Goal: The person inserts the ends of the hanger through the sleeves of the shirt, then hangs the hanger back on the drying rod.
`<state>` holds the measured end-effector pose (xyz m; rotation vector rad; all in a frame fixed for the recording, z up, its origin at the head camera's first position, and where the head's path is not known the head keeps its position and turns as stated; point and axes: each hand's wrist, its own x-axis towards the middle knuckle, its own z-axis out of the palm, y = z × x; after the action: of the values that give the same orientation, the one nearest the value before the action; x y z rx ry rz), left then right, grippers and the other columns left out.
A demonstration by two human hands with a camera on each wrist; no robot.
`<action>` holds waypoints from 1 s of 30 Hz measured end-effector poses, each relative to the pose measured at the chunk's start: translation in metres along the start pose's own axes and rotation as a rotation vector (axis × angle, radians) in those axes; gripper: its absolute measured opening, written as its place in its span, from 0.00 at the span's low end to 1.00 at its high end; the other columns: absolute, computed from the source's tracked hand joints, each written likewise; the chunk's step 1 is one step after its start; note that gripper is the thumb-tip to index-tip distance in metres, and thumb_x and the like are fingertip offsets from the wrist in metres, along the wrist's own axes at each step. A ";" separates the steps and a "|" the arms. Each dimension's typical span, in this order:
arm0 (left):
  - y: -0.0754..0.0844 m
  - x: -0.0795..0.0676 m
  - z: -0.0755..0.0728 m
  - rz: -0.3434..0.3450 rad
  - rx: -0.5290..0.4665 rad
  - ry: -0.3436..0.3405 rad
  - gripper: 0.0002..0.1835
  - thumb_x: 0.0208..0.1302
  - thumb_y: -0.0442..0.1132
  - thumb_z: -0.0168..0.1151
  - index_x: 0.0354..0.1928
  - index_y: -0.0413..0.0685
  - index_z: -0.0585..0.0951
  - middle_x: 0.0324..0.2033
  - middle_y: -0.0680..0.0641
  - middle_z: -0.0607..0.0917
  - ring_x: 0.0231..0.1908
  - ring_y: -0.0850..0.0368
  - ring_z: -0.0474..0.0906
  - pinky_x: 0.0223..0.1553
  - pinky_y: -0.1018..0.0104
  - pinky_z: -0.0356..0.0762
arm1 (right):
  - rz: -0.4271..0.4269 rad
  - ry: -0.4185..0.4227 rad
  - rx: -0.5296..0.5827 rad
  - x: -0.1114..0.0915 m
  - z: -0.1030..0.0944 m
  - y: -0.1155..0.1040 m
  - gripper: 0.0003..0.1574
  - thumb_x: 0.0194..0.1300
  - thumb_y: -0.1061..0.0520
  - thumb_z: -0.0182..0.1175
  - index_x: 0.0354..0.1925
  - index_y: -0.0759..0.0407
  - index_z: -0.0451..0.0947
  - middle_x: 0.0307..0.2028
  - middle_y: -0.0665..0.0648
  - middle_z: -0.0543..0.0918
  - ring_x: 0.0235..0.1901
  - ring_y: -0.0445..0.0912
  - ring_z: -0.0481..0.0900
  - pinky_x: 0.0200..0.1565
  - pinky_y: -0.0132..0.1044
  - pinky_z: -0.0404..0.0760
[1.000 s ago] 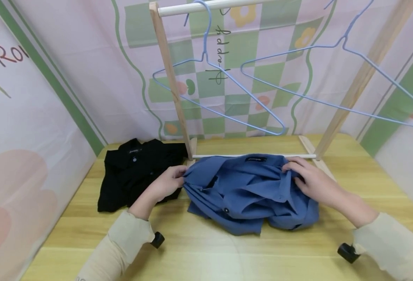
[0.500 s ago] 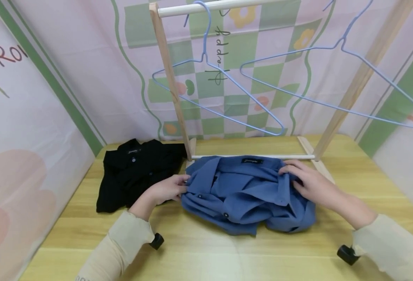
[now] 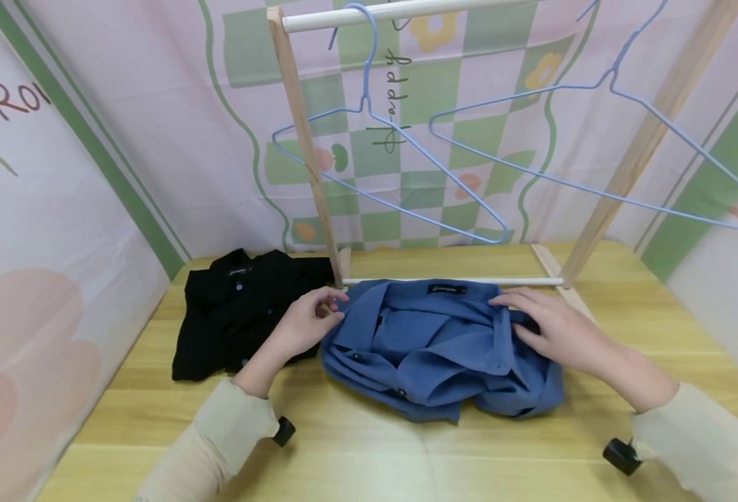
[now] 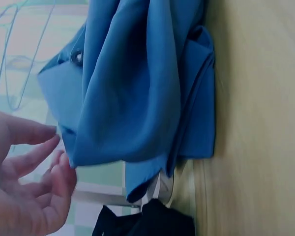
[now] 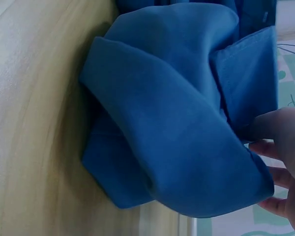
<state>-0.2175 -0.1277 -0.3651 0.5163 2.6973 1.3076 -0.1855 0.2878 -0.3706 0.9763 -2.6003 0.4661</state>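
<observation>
A crumpled blue button shirt [image 3: 431, 348] lies bunched on the table, its collar and black label facing up. At the left of the collar, my left hand [image 3: 306, 321] has its thumb and fingers apart with a gap between them; in the left wrist view the fingertips [image 4: 51, 132] are right at the shirt's edge. My right hand [image 3: 557, 324] holds the shirt at the right of the collar. In the right wrist view, the thumb dips into the fold, and the other fingers [image 5: 273, 150] lie behind the cloth.
A black shirt [image 3: 243, 314] lies on the wooden table [image 3: 369, 460] at left. Behind the blue shirt stands a wooden rack [image 3: 309, 153] with a white rail. Two blue wire hangers [image 3: 434, 164] hang above. Printed curtains [image 3: 118, 139] enclose the table.
My left hand has let go of the blue shirt's left side and moved up toward its collar. The shirt's left side has settled slightly. My right hand has shifted only a little along the collar.
</observation>
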 end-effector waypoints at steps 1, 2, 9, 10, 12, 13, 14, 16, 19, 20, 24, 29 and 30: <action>0.002 0.000 0.002 0.009 -0.002 0.036 0.12 0.73 0.33 0.62 0.55 0.44 0.83 0.39 0.48 0.79 0.37 0.53 0.77 0.38 0.60 0.76 | 0.001 0.011 -0.010 0.001 -0.001 -0.001 0.32 0.58 0.71 0.70 0.60 0.58 0.79 0.58 0.67 0.79 0.55 0.65 0.78 0.50 0.63 0.77; 0.003 0.000 0.005 0.021 0.000 0.067 0.11 0.73 0.34 0.63 0.54 0.44 0.84 0.38 0.48 0.78 0.37 0.53 0.77 0.37 0.59 0.76 | 0.004 0.021 -0.018 0.001 -0.002 -0.002 0.31 0.58 0.70 0.70 0.60 0.58 0.79 0.58 0.67 0.80 0.55 0.65 0.78 0.50 0.64 0.77; 0.014 0.000 0.018 0.013 -0.017 0.053 0.18 0.72 0.47 0.67 0.59 0.50 0.81 0.36 0.49 0.77 0.33 0.54 0.75 0.33 0.60 0.74 | 0.012 0.032 -0.074 0.003 -0.009 -0.008 0.30 0.55 0.68 0.74 0.57 0.58 0.82 0.43 0.57 0.83 0.39 0.51 0.82 0.37 0.52 0.81; 0.015 0.001 0.020 0.009 -0.009 0.036 0.21 0.71 0.48 0.67 0.61 0.50 0.80 0.36 0.49 0.77 0.31 0.54 0.74 0.32 0.61 0.73 | 0.012 0.023 -0.078 0.004 -0.010 -0.009 0.29 0.55 0.68 0.74 0.56 0.58 0.82 0.41 0.55 0.84 0.38 0.49 0.81 0.36 0.50 0.80; 0.016 0.003 0.023 0.008 0.019 0.017 0.26 0.69 0.50 0.69 0.64 0.50 0.78 0.36 0.49 0.76 0.29 0.55 0.73 0.31 0.61 0.72 | 0.011 0.008 -0.081 0.005 -0.012 -0.010 0.26 0.57 0.68 0.72 0.56 0.57 0.84 0.40 0.52 0.85 0.36 0.47 0.80 0.35 0.48 0.79; 0.017 0.004 0.024 0.009 0.037 0.011 0.28 0.68 0.51 0.70 0.65 0.49 0.77 0.36 0.49 0.76 0.28 0.55 0.72 0.30 0.61 0.71 | 0.012 0.002 -0.073 0.006 -0.013 -0.011 0.25 0.59 0.68 0.71 0.55 0.57 0.84 0.40 0.52 0.85 0.37 0.47 0.80 0.35 0.48 0.78; 0.017 0.005 0.025 0.010 0.059 0.008 0.29 0.68 0.52 0.70 0.66 0.49 0.76 0.36 0.49 0.76 0.27 0.55 0.71 0.30 0.61 0.71 | 0.011 -0.005 -0.066 0.008 -0.013 -0.012 0.23 0.60 0.68 0.69 0.54 0.56 0.85 0.41 0.52 0.86 0.38 0.48 0.81 0.36 0.48 0.78; 0.020 0.006 0.027 0.009 0.102 0.005 0.31 0.66 0.52 0.71 0.67 0.48 0.75 0.36 0.49 0.76 0.27 0.55 0.71 0.30 0.61 0.70 | 0.005 -0.003 -0.054 0.010 -0.014 -0.015 0.20 0.62 0.68 0.67 0.52 0.56 0.87 0.44 0.55 0.88 0.40 0.50 0.83 0.37 0.49 0.79; 0.024 0.006 0.027 0.000 0.143 -0.006 0.32 0.67 0.51 0.71 0.68 0.46 0.75 0.37 0.49 0.76 0.26 0.55 0.71 0.30 0.62 0.70 | 0.011 -0.004 -0.024 0.013 -0.012 -0.021 0.17 0.64 0.66 0.64 0.50 0.55 0.88 0.43 0.56 0.88 0.30 0.40 0.79 0.32 0.41 0.77; 0.024 0.006 0.027 -0.002 0.152 -0.009 0.32 0.67 0.50 0.71 0.68 0.45 0.74 0.38 0.49 0.77 0.26 0.55 0.71 0.30 0.62 0.71 | 0.021 -0.007 -0.015 0.014 -0.011 -0.023 0.16 0.65 0.65 0.64 0.50 0.56 0.88 0.40 0.54 0.88 0.26 0.37 0.76 0.30 0.39 0.75; 0.026 0.006 0.026 -0.005 0.176 -0.017 0.32 0.69 0.47 0.69 0.71 0.44 0.73 0.44 0.47 0.79 0.30 0.56 0.75 0.34 0.60 0.75 | 0.124 -0.076 0.029 0.018 -0.010 -0.031 0.12 0.70 0.54 0.66 0.49 0.55 0.87 0.29 0.43 0.82 0.20 0.30 0.65 0.25 0.33 0.69; 0.028 0.005 0.031 0.018 0.232 -0.024 0.37 0.69 0.41 0.67 0.77 0.48 0.65 0.58 0.41 0.80 0.42 0.51 0.80 0.42 0.55 0.78 | 0.258 -0.270 0.030 0.021 -0.012 -0.040 0.33 0.66 0.33 0.67 0.55 0.55 0.83 0.25 0.41 0.73 0.21 0.35 0.67 0.25 0.33 0.68; 0.028 0.005 0.032 0.023 0.247 -0.029 0.38 0.69 0.41 0.67 0.78 0.49 0.64 0.61 0.40 0.78 0.44 0.49 0.81 0.43 0.53 0.79 | 0.269 -0.303 0.027 0.021 -0.012 -0.041 0.37 0.64 0.31 0.66 0.57 0.56 0.81 0.25 0.42 0.73 0.21 0.36 0.67 0.24 0.34 0.68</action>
<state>-0.2072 -0.0860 -0.3632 0.5859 2.8523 0.9667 -0.1707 0.2515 -0.3434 0.7567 -3.0263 0.4491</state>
